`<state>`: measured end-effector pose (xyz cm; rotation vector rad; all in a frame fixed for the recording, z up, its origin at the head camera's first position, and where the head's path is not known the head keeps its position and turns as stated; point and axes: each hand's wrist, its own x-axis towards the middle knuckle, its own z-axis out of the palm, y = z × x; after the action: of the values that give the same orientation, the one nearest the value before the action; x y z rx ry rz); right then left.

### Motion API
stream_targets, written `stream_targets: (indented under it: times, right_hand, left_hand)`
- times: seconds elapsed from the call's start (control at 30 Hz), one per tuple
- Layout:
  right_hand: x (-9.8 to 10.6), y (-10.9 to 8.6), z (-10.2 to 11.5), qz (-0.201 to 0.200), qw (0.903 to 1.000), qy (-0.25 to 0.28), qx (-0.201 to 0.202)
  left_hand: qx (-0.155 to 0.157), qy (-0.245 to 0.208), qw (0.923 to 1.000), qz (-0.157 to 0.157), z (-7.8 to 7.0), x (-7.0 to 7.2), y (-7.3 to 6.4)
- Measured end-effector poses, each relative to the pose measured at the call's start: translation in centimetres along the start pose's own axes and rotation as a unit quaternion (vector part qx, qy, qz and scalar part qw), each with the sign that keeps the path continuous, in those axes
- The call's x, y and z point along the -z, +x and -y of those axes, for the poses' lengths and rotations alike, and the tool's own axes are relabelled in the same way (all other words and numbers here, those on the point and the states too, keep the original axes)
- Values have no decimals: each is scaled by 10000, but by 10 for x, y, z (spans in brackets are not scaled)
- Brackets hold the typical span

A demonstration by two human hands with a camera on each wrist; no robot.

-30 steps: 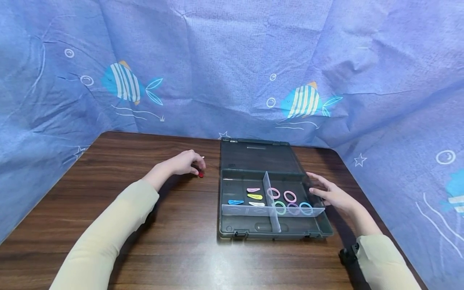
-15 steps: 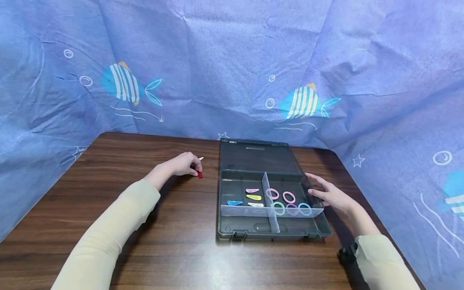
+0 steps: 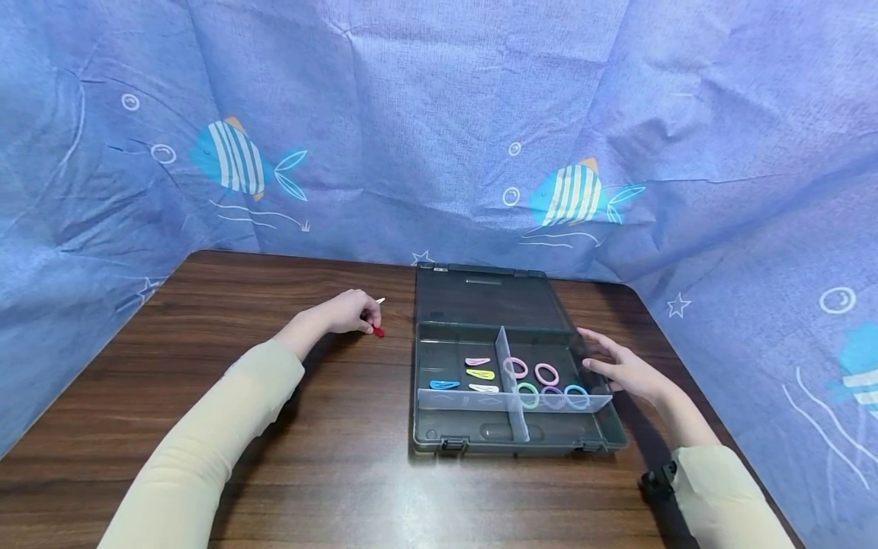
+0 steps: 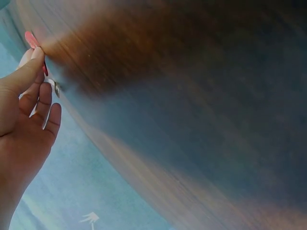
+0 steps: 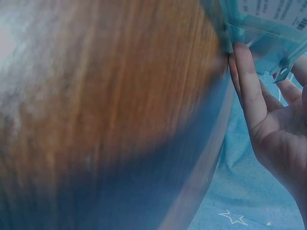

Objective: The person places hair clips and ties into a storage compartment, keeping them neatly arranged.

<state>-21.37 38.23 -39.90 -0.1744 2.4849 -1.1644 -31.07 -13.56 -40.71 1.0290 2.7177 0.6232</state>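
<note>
My left hand (image 3: 350,311) is low over the table's left half, pinching a red hair clip (image 4: 31,39) between thumb and fingertip; part of the clip is hidden by the fingers. Just beyond those fingers lies a small white clip (image 3: 380,300). My right hand (image 3: 627,369) rests against the right side of a dark see-through divided box (image 3: 473,442), fingers fairly straight along its wall (image 5: 256,36). Inside the box's back left compartment lie pink, yellow, white and blue (image 3: 444,384) hair clips. Several coloured hair ties (image 3: 547,374) lie in the back right compartment.
The box lid (image 3: 487,297) is folded back flat toward the curtain. Clear dividers (image 3: 469,399) split the box, with two narrow compartments in front. A blue fish-print curtain (image 3: 425,137) hangs behind the brown wooden table (image 3: 329,442).
My left fingers have closed together on the red hair clip, which has turned slightly. My right hand has stayed at the box's side.
</note>
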Motion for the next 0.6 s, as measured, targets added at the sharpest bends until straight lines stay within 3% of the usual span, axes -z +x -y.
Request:
stream_targets:
  times: [0.27, 0.6]
  right_hand:
    - [1, -2, 1, 28, 9998, 95, 153]
    - [0, -1, 3, 64, 9998, 64, 156]
  left_hand:
    - [156, -253, 9996, 38, -4, 0, -1]
    - [111, -289, 9995, 5, -2, -6, -5]
